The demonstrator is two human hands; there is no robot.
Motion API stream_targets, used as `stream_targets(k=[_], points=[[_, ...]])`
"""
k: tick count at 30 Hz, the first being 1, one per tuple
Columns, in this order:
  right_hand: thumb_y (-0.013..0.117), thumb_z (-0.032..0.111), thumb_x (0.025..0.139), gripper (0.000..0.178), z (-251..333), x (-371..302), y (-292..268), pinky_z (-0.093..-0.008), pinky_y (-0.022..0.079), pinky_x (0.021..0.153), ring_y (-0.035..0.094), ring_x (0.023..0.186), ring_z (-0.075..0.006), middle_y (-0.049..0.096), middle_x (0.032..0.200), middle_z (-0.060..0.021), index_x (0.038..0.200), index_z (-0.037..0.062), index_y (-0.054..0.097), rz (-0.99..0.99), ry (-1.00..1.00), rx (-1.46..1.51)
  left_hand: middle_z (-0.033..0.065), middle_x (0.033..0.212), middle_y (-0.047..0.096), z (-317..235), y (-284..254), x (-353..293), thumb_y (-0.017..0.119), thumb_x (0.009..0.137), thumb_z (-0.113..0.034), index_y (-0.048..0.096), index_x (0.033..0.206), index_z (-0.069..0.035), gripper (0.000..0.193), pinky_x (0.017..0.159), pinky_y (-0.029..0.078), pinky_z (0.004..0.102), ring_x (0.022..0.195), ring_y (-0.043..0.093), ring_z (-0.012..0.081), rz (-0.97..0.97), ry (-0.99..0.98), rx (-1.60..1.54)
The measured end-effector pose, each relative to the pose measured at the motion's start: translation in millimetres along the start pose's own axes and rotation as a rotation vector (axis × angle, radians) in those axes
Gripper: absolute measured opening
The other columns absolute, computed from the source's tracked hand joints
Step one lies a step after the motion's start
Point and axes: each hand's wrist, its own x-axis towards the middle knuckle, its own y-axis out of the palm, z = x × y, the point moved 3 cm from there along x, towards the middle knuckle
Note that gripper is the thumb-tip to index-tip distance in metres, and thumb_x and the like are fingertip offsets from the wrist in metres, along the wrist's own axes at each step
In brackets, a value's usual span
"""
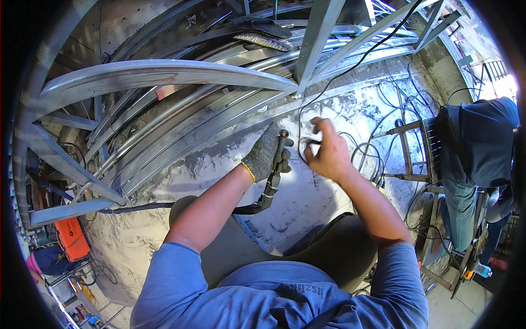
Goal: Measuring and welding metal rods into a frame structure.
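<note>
**Torch (272, 181) in gloved left hand (259, 157), bare right hand (332, 154) just beside**

Held upright-ish ahead of the knees (349, 227), above pale, stained floor (322, 198); nozzle end (283, 134) up, black hose (250, 209) off the bottom toward the left. Left grip: closed around it. Right: blurred, half-curled, apart from the torch, near thin black cable (299, 122); impossible to tell whether holding a small dark bit (313, 143). Beyond: grey metal frame (164, 71) and long metal lengths (219, 120).

The person wears a blue short-sleeved shirt (241, 299) with dark print (305, 290), dark olive trousers (233, 249), and one grey, yellow-edged glove (262, 156).
</note>
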Motion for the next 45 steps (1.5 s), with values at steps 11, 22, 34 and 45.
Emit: stream_targets(k=[11, 22, 34, 45], points=[[0.058, 0.016, 0.093, 0.023, -177, -11, 183, -0.0463, 0.06, 0.087, 0.075, 0.101, -0.0365, 0.077, 0.108, -0.0203, 0.098, 0.0065, 0.078, 0.452, 0.417, -0.292, 0.0024, 0.064, 0.055, -32, -2, -16, 0.035, 0.105, -0.072, 0.063, 0.108, -0.007, 0.072, 0.058, 0.054, 0.044, 0.053, 0.053, 0.0199, -0.036, 0.073, 0.042], [0.049, 0.018, 0.101, 0.031, -174, -50, 255, -0.0446, 0.061, 0.075, 0.077, 0.095, -0.0299, 0.073, 0.119, -0.0174, 0.105, 0.0097, 0.078, 0.676, 0.105, -0.524, 0.0069, 0.071, 0.063, -39, -40, -42, 0.036, 0.101, -0.077, 0.064, 0.12, -0.001, 0.083, 0.067, 0.055, 0.0474, 0.056, 0.06, 0.026, -0.05, 0.158, -0.032], [0.052, 0.022, 0.101, 0.03, -175, -51, 274, -0.0412, 0.06, 0.069, 0.076, 0.091, -0.0268, 0.071, 0.118, -0.0172, 0.108, 0.0108, 0.079, 0.604, -0.069, -0.592, 0.0094, 0.071, 0.064, -31, -42, -31, 0.036, 0.099, -0.08, 0.063, 0.123, 0.003, 0.089, 0.067, 0.056, 0.0492, 0.056, 0.061, 0.0287, -0.079, 0.153, 0.028], [0.052, 0.031, 0.103, 0.033, -133, -26, 301, -0.042, 0.057, 0.071, 0.075, 0.094, -0.0277, 0.072, 0.115, -0.0144, 0.106, 0.0145, 0.081, 0.573, 0.036, -0.508, 0.0102, 0.071, 0.066, -28, -40, -41, 0.034, 0.1, -0.08, 0.063, 0.124, 0.003, 0.091, 0.065, 0.059, 0.0473, 0.054, 0.064, 0.0271, -0.077, 0.173, 0.035]])
